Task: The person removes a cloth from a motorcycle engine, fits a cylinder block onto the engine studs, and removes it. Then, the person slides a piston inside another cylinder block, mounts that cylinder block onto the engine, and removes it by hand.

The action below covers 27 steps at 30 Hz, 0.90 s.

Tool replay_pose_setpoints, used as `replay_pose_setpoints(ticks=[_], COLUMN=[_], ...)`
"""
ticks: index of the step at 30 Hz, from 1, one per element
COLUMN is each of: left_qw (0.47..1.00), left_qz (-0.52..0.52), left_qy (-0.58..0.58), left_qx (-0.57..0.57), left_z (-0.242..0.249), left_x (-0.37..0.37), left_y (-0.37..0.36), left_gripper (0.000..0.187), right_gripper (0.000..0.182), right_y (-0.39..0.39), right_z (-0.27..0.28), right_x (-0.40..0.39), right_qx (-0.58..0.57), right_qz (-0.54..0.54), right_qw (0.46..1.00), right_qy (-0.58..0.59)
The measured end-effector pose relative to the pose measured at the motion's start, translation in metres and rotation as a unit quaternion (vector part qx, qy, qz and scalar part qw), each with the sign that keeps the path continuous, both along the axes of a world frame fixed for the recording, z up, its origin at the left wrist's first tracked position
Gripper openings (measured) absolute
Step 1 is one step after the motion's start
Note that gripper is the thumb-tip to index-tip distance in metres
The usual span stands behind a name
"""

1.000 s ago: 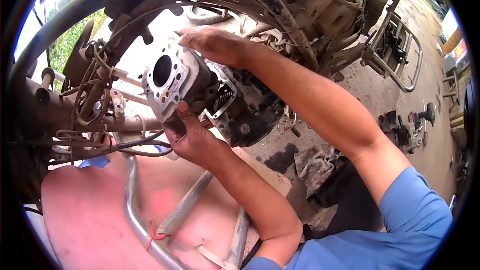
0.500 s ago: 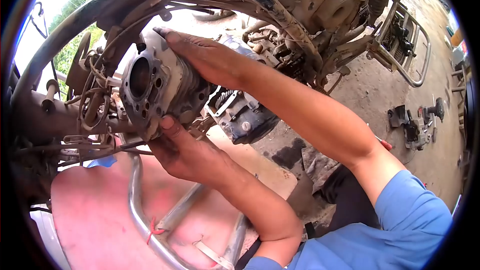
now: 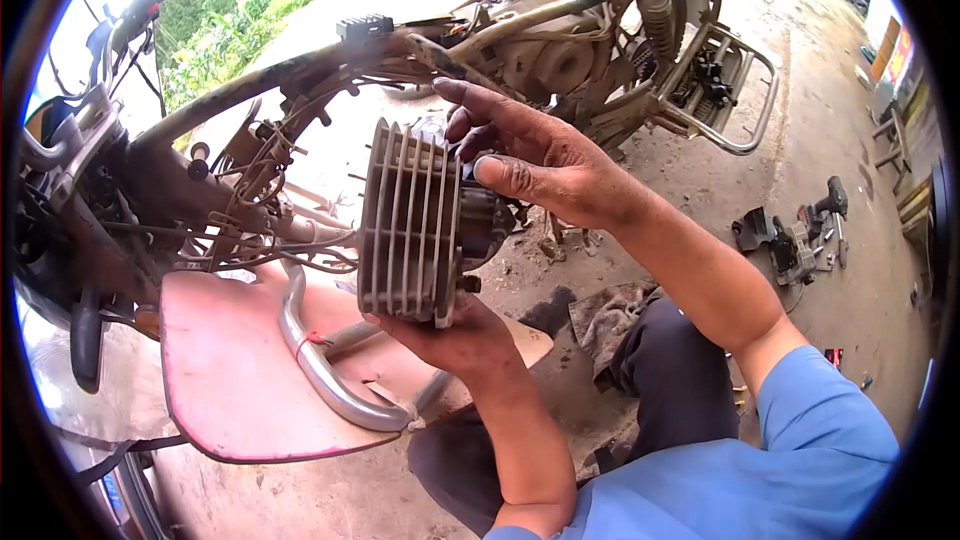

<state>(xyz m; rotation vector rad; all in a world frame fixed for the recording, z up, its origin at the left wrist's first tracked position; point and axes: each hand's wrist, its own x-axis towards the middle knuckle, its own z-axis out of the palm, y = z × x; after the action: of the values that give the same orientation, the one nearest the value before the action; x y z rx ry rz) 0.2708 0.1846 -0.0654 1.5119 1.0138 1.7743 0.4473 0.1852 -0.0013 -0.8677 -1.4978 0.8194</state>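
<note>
A finned engine cylinder (image 3: 408,225) is held up in front of the motorcycle frame, its side fins facing me. My left hand (image 3: 465,338) grips it from below, fingers under its bottom edge. My right hand (image 3: 545,162) is raised at the cylinder's upper right, thumb and fingers apart and nothing between them. Behind the cylinder, a dark engine part (image 3: 485,225) shows in part. The cylinder's bore is turned out of sight.
The motorcycle frame (image 3: 270,75) with hanging cables runs across the back. Below it are a pink panel (image 3: 230,360) and a chrome tube (image 3: 320,370). A rag (image 3: 610,325) lies by my knee. A power drill (image 3: 832,198) and loose parts lie on the ground at right.
The cylinder has turned from bore facing me to fins facing me, and sits farther from the frame. My right hand has come off it. The view has shifted, showing more of the motorcycle.
</note>
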Motion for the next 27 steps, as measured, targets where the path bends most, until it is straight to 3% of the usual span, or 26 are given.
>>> replay_pose_setpoints(ticks=[2, 4, 5, 6, 7, 10, 13, 14, 16, 18, 21, 23, 27], left_qw=[0.996, 0.978, 0.944, 0.874, 0.819, 0.709, 0.640, 0.619, 0.581, 0.539, 0.530, 0.531, 0.554], left_qz=[-0.049, -0.176, -0.289, -0.391, -0.447, -0.557, -0.637, -0.661, -0.699, -0.721, -0.719, -0.710, -0.676], left_qy=[0.047, -0.050, -0.160, -0.260, -0.273, -0.199, -0.144, -0.131, -0.099, -0.043, 0.092, 0.190, 0.354], left_qx=[0.051, 0.103, -0.006, -0.124, -0.236, -0.384, -0.405, -0.403, -0.405, -0.433, -0.441, -0.422, -0.332], left_z=[0.012, 0.026, 0.032, 0.035, 0.042, 0.055, 0.047, 0.043, 0.036, 0.031, 0.028, 0.028, -0.010], left_x=[0.004, 0.006, 0.011, 0.015, 0.016, 0.032, 0.052, 0.060, 0.079, 0.099, 0.121, 0.130, 0.157], left_y=[-0.021, -0.030, -0.040, -0.051, -0.060, -0.080, -0.103, -0.112, -0.133, -0.155, -0.187, -0.213, -0.255], left_gripper=[0.055, 0.050, 0.048, 0.045, 0.048, 0.061, 0.070, 0.072, 0.077, 0.087, 0.101, 0.111, 0.107], right_gripper=[0.108, 0.116, 0.119, 0.123, 0.120, 0.114, 0.118, 0.117, 0.114, 0.084, 0.077, 0.079, 0.082], right_y=[-0.039, -0.073, -0.091, -0.108, -0.132, -0.206, -0.279, -0.305, -0.345, -0.381, -0.421, -0.450, -0.507], right_z=[0.019, 0.028, 0.031, 0.034, 0.040, 0.056, 0.055, 0.062, 0.050, 0.027, -0.026, -0.057, -0.144], right_x=[0.010, 0.019, 0.025, 0.030, 0.038, 0.060, 0.057, 0.051, 0.046, 0.045, 0.048, 0.043, 0.038], right_qx=[-0.006, -0.004, -0.003, -0.001, -0.002, -0.026, -0.056, -0.118, -0.122, -0.060, -0.005, -0.021, -0.033], right_qz=[0.005, 0.017, 0.027, 0.037, -0.008, -0.158, -0.276, -0.329, -0.400, -0.497, -0.515, -0.536, -0.553], right_qw=[1.000, 1.000, 0.999, 0.997, 0.999, 0.984, 0.945, 0.913, 0.887, 0.843, 0.857, 0.839, 0.782], right_qy=[-0.013, 0.019, 0.041, 0.062, 0.035, -0.080, -0.168, -0.211, -0.195, -0.198, 0.003, 0.090, 0.286])
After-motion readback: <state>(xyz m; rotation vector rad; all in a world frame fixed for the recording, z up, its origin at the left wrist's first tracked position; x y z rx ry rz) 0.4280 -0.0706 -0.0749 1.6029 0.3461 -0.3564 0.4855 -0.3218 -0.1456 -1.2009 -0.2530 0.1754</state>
